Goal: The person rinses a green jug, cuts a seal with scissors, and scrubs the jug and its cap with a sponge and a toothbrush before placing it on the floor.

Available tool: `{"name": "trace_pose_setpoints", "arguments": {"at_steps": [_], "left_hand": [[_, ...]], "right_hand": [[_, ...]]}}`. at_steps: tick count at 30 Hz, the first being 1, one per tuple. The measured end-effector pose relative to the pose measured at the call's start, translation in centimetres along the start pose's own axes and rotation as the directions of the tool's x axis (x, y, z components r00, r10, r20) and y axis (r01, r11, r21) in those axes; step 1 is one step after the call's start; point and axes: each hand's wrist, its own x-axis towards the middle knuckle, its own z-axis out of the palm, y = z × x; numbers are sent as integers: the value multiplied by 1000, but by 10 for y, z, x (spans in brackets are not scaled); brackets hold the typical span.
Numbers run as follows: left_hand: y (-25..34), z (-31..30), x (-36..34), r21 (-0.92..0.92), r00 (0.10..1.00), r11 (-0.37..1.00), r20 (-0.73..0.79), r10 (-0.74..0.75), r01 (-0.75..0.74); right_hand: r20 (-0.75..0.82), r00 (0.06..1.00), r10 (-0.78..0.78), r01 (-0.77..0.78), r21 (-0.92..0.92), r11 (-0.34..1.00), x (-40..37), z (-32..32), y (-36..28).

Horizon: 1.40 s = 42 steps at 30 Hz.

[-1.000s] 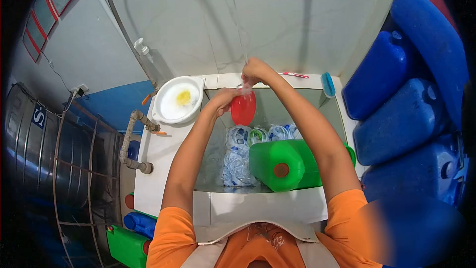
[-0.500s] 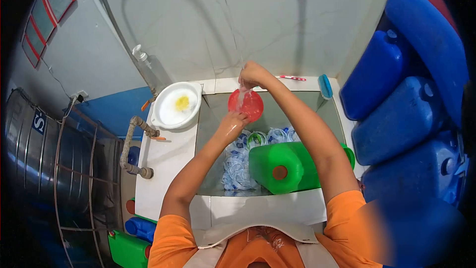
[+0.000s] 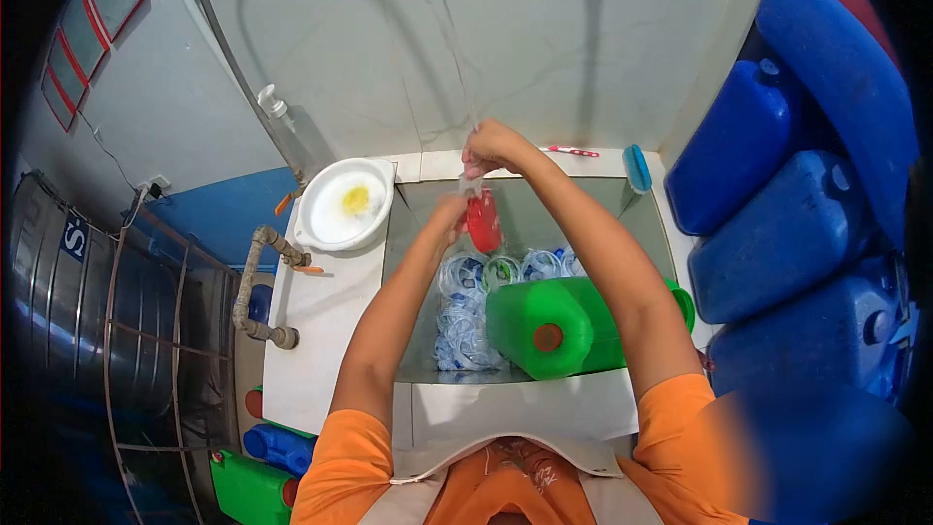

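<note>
My left hand [image 3: 451, 218] is closed on the edge of a small red bowl [image 3: 483, 222], which is tipped nearly on its side over the sink [image 3: 413, 277]. A thin stream of water [image 3: 473, 117] falls from above and splashes between my hands. My right hand [image 3: 494, 149] is just above the bowl, at the stream, its fingers bent inward; what they hold, if anything, is hidden. Below the bowl, clear plastic cups or lids with blue markings [image 3: 468, 326] lie heaped in the sink. A green jerrycan [image 3: 544, 326] with a brown cap lies beside them, under my right forearm.
A white basin [image 3: 309, 224] with suds and a yellow sponge stands on the left ledge, near a pump bottle [image 3: 277, 109] and a pipe tap [image 3: 255, 282]. On the back ledge are a toothbrush [image 3: 573, 151] and a blue brush [image 3: 637, 170]. Blue jerrycans [image 3: 777, 233] line the right.
The red bowl has turned from facing up, with water running into it, to nearly on edge. My left hand has moved up and slightly left, closer to my right hand.
</note>
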Motion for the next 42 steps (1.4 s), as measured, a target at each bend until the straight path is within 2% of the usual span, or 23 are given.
{"name": "trace_pose_setpoints", "arguments": {"at_steps": [4, 6, 7, 8, 9, 10, 12, 14, 17, 19, 20, 22, 24, 26, 28, 30, 31, 33, 34, 36, 38, 40, 42], "left_hand": [[-5, 4, 27, 94, 995, 991, 2, 98, -98], [4, 17, 3, 631, 933, 707, 81, 351, -321], [2, 14, 0, 634, 933, 704, 82, 350, -320], [1, 10, -5, 795, 854, 421, 220, 471, -437], [-1, 7, -9, 862, 755, 88, 382, 532, -498], [-2, 5, -16, 805, 634, 14, 457, 624, -593], [-8, -5, -11, 766, 599, -7, 508, 619, -643], [-17, -13, -6, 725, 561, -27, 556, 613, -689], [-22, -12, -17, 728, 435, -186, 572, 695, -660], [-21, 9, -49, 827, 281, -269, 445, 850, -494], [-23, 18, -68, 823, 275, -273, 449, 850, -498], [-28, 32, -109, 780, 523, -35, 451, 723, -625], [-44, 52, -141, 680, 648, 107, 621, 442, -725], [-65, 85, -168, 587, 552, -28, 775, 308, -809], [-92, 118, -182, 403, 337, -145, 877, 342, -904], [-125, 148, -185, 497, 462, -199, 864, 198, -844], [-144, 154, -176, 496, 458, -198, 864, 208, -846], [-158, 158, -163, 404, 229, -406, 881, 415, -820], [-153, 156, -167, 398, 219, -408, 882, 418, -822], [-136, 138, -179, 536, 524, -550, 829, 196, -641], [-119, 104, -182, 720, 677, -290, 693, 247, -631], [-110, 59, -175, 761, 728, -246, 647, 227, -600], [-105, 24, -174, 797, 760, -195, 604, 240, -572]], "right_hand": [[-13, 1000, -8, 8, 54, 998, -7, 0, -4], [-33, 999, -42, 45, 69, 997, -8, -1, 7], [49, 988, -148, 156, -251, 955, -3, -4, 23], [162, 962, -219, 272, -536, 799, 0, -8, 40], [265, 907, -328, 419, -642, 642, 4, -8, 65], [379, 830, -408, 544, -709, 449, 2, -5, 90], [303, 799, -519, 494, -822, 282, -18, 5, 120], [274, 749, -603, 514, -815, 268, -27, 9, 135], [215, 651, -728, 552, -793, 259, -30, 16, 141], [180, 609, -772, 565, -781, 265, -28, 17, 140], [159, 613, -774, 536, -803, 260, -28, 17, 141], [131, 613, -779, 503, -825, 258, -30, 16, 140], [266, 653, -709, 540, -820, 190, -33, 16, 138], [273, 646, -713, 546, -818, 182, -38, 21, 133], [274, 637, -721, 552, -814, 179, -41, 28, 128], [222, 678, -701, 516, -823, 239, -38, 28, 123], [229, 679, -698, 515, -826, 230, -38, 28, 124], [369, 566, -737, 604, -794, 66, -41, 32, 119], [369, 568, -735, 598, -799, 60, -44, 32, 113], [147, 590, -794, 507, -832, 223, -51, 31, 105], [222, 600, -768, 532, -828, 177, -51, 29, 104], [288, 604, -743, 556, -820, 134, -50, 31, 102], [154, 600, -785, 535, -807, 251, -50, 29, 97]]}}
